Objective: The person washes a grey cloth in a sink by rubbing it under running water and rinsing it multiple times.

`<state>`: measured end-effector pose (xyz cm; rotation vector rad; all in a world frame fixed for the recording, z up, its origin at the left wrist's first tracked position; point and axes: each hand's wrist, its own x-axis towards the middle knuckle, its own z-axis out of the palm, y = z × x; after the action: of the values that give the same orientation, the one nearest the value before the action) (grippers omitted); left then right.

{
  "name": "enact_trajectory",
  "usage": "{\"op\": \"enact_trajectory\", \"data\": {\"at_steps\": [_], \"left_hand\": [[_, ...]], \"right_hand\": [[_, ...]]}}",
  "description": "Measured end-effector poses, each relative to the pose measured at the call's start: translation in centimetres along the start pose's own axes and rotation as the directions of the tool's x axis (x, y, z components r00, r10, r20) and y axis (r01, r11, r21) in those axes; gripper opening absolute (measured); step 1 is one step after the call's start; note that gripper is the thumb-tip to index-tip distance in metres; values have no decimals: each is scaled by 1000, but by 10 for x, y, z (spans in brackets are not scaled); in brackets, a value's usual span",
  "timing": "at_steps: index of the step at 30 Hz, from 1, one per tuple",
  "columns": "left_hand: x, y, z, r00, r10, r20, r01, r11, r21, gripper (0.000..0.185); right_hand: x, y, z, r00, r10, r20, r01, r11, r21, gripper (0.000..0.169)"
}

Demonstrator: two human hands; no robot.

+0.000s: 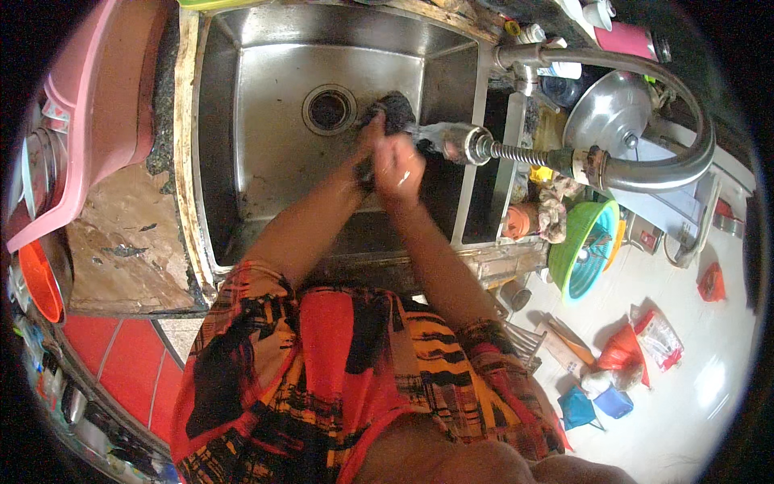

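My left hand [370, 144] and my right hand [399, 164] are close together over the stainless-steel sink [278, 163], both blurred by motion. They grip a dark wet bundle [396, 112], which looks like cloth. Part of it bulges out beyond my fingers, and a darker bit shows below my left hand. Water runs from the faucet head [462, 143] at the right onto the bundle and my hands. The round drain [329, 109] lies just left of the bundle. My fingers partly hide the bundle, so its full shape cannot be made out.
A curved faucet pipe [659, 178] arches over the sink's right side. Left of the sink stands a pink plastic tub [115, 109] on a worn counter [130, 242]. To the right are a metal lid [604, 115], a green basket [562, 266], and several bags on the white surface.
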<state>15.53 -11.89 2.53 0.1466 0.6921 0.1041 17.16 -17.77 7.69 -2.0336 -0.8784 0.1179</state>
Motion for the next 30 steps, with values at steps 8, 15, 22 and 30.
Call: {"op": "enact_trajectory", "data": {"at_steps": [8, 15, 22, 30], "left_hand": [[3, 34, 61, 936, 350, 41, -265, 621, 738, 58], [-10, 3, 55, 951, 49, 304, -146, 942, 304, 43], [-23, 26, 11, 993, -109, 44, 109, 994, -15, 43], [0, -18, 17, 981, 46, -187, -17, 988, 151, 39]], "right_hand": [[17, 84, -49, 954, 298, -34, -281, 928, 243, 25], [14, 50, -56, 920, 385, 72, -384, 854, 351, 37], [-5, -27, -39, 905, -344, 250, 313, 937, 154, 32], [6, 65, -17, 944, 315, -97, -267, 903, 335, 27]]}}
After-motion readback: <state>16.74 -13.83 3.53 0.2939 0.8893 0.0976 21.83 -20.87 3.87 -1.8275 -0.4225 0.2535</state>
